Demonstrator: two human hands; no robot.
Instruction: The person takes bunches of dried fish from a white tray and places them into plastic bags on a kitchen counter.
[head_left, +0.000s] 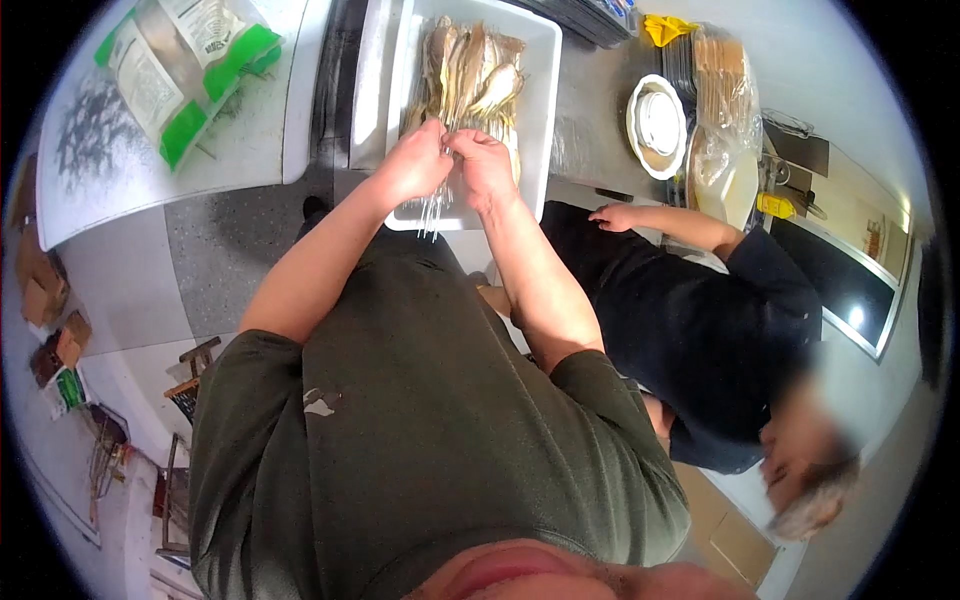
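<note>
A white plastic tub (550, 90) stands before me, holding a pile of flat brownish-yellow skewered pieces (469, 64) that look like dried fish. My left hand (418, 166) is closed around a bunch of thin skewers (430, 214) whose bare ends point toward my body, over the tub's near rim. Against it, my right hand (486, 166) pinches at the same bunch with thumb and forefinger. Both hands are over the near half of the tub. The fingers hide just where the skewers are gripped.
Green-and-clear plastic bags (176, 75) lie on a white table (255, 161) at left. Right of the tub, a metal counter (592, 112) carries a scalloped white bowl (634, 120), plastic-wrapped stacks (724, 82) and a yellow cloth (667, 30). A co-worker in dark clothes (675, 315) stands close at right.
</note>
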